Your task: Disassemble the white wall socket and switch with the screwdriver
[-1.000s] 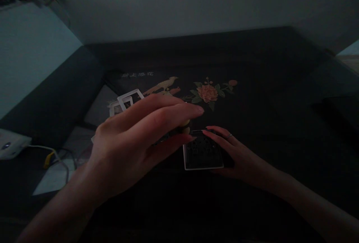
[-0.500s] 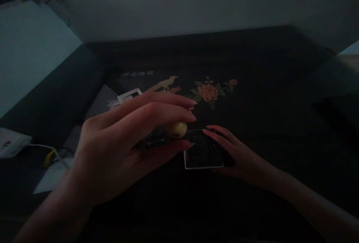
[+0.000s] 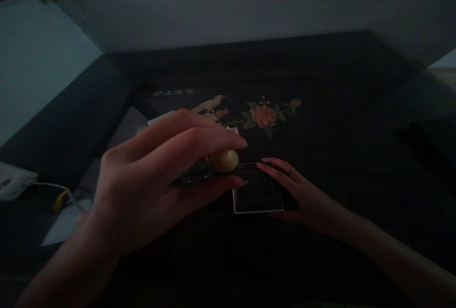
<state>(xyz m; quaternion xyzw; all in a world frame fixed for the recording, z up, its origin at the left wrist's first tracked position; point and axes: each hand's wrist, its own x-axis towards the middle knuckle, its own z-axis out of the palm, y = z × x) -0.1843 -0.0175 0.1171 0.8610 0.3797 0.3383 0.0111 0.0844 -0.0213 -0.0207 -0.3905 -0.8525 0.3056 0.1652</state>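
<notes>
My left hand [image 3: 160, 180] is closed, thumb and fingers around a yellow round-ended handle [image 3: 225, 161]; whatever is beyond its rounded end is hidden. Just right of it, my right hand [image 3: 290, 184] grips the right side of a square wall socket or switch panel [image 3: 258, 194], its dark back facing up and a white rim showing. A ring is on one right finger. Partly behind the left hand lies another dark square part [image 3: 195, 177], and a white corner of something [image 3: 233, 130] peeks out above the fingers.
The dark tabletop [image 3: 338, 132] bears a bird and flower picture [image 3: 262, 116]. White frame-like pieces [image 3: 161, 118] lie behind my left hand. At the left are a white box with a cable [image 3: 16, 182] and a pale sheet [image 3: 64, 222]. A dark object [image 3: 434, 142] sits at right.
The left fingers have shifted slightly around the yellow handle, and more of its rounded end shows. A white corner now appears above them. The right hand and panel stay nearly still.
</notes>
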